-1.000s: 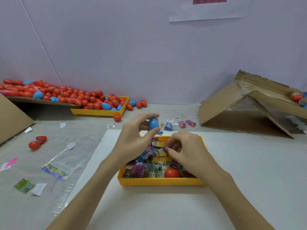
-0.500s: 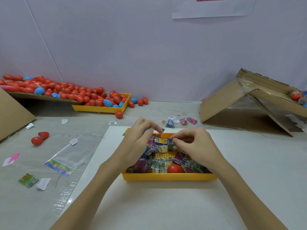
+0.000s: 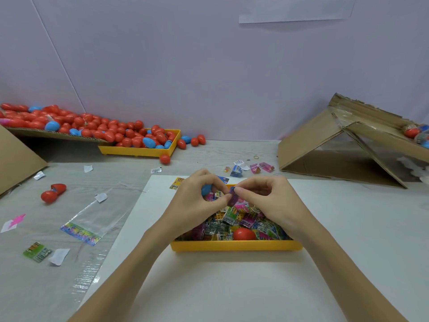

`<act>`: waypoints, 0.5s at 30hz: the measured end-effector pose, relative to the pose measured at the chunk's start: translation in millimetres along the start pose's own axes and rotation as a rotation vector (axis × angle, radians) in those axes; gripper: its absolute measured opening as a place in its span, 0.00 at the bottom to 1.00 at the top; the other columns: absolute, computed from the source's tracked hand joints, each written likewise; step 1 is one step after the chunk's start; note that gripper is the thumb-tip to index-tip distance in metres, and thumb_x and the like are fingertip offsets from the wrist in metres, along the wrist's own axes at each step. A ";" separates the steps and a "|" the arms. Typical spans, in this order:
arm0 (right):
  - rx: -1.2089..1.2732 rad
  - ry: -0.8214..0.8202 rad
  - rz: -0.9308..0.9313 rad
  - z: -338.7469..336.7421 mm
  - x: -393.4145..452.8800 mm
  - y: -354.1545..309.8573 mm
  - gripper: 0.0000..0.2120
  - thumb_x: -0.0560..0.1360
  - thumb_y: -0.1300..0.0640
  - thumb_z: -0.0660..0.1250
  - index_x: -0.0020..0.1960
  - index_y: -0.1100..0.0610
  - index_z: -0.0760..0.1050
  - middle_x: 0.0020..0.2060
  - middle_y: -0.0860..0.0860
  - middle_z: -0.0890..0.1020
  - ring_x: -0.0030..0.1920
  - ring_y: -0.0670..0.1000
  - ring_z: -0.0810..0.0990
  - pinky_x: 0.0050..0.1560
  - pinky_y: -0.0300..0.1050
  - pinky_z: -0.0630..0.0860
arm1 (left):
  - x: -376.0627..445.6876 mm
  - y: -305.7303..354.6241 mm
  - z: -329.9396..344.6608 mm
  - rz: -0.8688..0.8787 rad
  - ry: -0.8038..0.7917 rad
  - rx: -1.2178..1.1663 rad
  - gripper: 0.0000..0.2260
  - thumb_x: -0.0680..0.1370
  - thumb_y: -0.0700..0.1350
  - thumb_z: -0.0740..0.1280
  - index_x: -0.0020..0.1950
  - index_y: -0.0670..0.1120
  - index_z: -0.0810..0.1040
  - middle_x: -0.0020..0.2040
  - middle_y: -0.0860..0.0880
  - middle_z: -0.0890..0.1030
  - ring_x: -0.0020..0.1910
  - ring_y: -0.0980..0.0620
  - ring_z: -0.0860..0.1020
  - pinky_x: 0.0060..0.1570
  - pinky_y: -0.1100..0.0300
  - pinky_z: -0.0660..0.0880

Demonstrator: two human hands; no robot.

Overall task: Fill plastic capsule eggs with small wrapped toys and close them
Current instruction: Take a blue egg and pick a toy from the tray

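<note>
You were mid-fill, by the look of it. Your left hand (image 3: 197, 201) cupped a blue egg (image 3: 206, 189) over the near tray (image 3: 234, 246), fingers curled round it, so that grip was closed on the egg; whether the egg was a half or a whole, I could not tell, since your fingers hid most of it. Your right hand (image 3: 271, 198) pinched a purple packet (image 3: 232, 197) between thumb and fingertips, a tight closed grip, right beside the egg. The left thumb seemed to touch the packet too, though that was hard to be sure of.

How far along? There was a long way to go, I'd say. The near tray was full of wrapped toys (image 3: 234, 219), with one red egg (image 3: 243, 234) lying among them. The far tray (image 3: 139, 151) and the cardboard ramp (image 3: 53, 133) behind it carried a big heap of red and blue eggs (image 3: 111, 131); filled or empty, the view did not show. A few eggs sat on the box (image 3: 348, 140) at the right edge. One red egg lay open (image 3: 53, 192) on the surface at the left, and loose packets (image 3: 255, 168) lay beyond the near tray.

The packet was not yet inside, and closing was left.
</note>
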State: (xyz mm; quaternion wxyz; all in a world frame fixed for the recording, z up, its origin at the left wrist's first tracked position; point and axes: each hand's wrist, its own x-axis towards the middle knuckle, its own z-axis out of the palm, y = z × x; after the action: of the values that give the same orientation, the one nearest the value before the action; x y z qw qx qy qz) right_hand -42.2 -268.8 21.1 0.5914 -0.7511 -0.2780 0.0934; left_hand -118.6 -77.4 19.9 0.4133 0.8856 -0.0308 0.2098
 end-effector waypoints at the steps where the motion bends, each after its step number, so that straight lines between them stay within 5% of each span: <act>1: -0.008 0.000 -0.002 0.2 -0.2 0.1 0.03 0.77 0.56 0.75 0.50 0.52 0.87 0.42 0.46 0.88 0.46 0.44 0.86 0.46 0.32 0.79 | 0.0 -0.4 0.2 -0.004 -0.008 0.001 0.03 0.75 0.45 0.78 0.46 0.51 0.85 0.45 0.52 0.77 0.41 0.61 0.75 0.40 0.70 0.70; 11: 0.069 0.015 0.095 0.6 -1.6 -1.9 0.05 0.77 0.54 0.75 0.51 0.52 0.88 0.44 0.47 0.89 0.49 0.46 0.86 0.54 0.43 0.82 | 1.3 -4.3 -2.2 -0.038 -0.025 -0.022 0.05 0.73 0.53 0.79 0.44 0.54 0.86 0.44 0.54 0.79 0.38 0.61 0.75 0.39 0.69 0.69; 15: 0.088 0.038 0.112 1.9 -2.0 -1.3 0.05 0.78 0.53 0.74 0.52 0.51 0.88 0.44 0.46 0.88 0.48 0.45 0.86 0.49 0.39 0.80 | 1.1 -5.7 -1.2 -0.061 -0.051 -0.028 0.08 0.74 0.56 0.76 0.45 0.53 0.84 0.46 0.51 0.78 0.41 0.56 0.76 0.41 0.65 0.71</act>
State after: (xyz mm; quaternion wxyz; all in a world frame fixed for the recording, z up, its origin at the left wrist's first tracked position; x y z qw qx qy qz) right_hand -45.1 -268.1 21.4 0.6230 -0.7403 -0.2198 0.1245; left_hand -116.7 -72.7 17.0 0.4307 0.8854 -0.0173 0.1742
